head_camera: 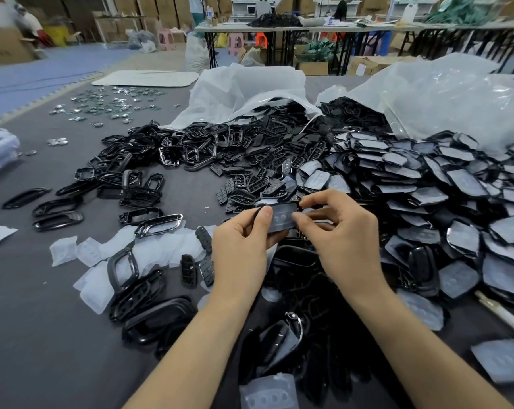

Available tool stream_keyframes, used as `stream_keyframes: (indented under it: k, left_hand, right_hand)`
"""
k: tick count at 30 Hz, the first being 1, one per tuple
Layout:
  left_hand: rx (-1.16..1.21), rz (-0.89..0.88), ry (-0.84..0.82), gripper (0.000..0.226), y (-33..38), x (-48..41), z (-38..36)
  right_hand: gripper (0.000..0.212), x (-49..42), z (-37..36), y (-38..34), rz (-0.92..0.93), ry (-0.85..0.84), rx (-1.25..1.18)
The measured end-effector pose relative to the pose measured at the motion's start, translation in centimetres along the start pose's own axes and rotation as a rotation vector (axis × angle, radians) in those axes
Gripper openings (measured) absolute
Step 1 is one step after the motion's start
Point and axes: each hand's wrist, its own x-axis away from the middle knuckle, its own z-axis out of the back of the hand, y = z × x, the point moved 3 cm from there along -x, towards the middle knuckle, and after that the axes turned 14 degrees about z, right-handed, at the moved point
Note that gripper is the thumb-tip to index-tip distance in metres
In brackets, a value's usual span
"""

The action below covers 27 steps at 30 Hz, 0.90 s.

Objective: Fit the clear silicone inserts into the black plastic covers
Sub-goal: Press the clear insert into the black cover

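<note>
Grip: left hand [241, 246], right hand [347, 240] pinch same single black cover [282, 226]; one clear insert [280, 216] inside.

Bare grey table [37, 335] open at near left; heaped black covers [279, 160] and plastic bags [441, 93] block right and front

Both bare forearms are stretched forward and angled toward each other. The left hand [241, 246] and right hand [348, 243] are held up side by side, backs turned upward. A black cover [282, 218] is pinched between the thumb and curled fingers of each.
</note>
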Motion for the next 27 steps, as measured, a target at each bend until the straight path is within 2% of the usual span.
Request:
stream_keyframes:
  k: [9,11,16,19,22,27]
  left_hand:
    - [-0.209,-0.177,0.204,0.023,0.2,1.3,-0.7]
    - [-0.206,-0.18,0.208,0.022,0.2,1.5,-0.8]
    - [-0.138,-0.11,0.173,0.019,-0.3,1.5,-0.9]
    - [-0.158,-0.111,0.177,0.02,-0.3,1.5,-0.9]
    - [-0.154,-0.104,0.169,0.019,-0.3,1.5,-1.0]
    - [-0.148,-0.096,0.184,0.018,-0.2,1.5,-0.8]
  right_hand:
    - [0.015,0.5,-0.5,-0.8,0.147,0.047,0.151]
    - [0.014,0.6,-0.5,-0.7,0.105,0.063,0.117]
    - [0.022,0.8,-1.2,0.0,-0.144,0.109,-0.152]
    - [0.022,0.9,-1.3,0.1,-0.202,0.113,-0.19]
    - [0.017,1.0,-1.3,0.0,-0.214,0.124,-0.17]
    - [0.019,1.3,-1.4,-1.0,-0.074,0.113,-0.053]
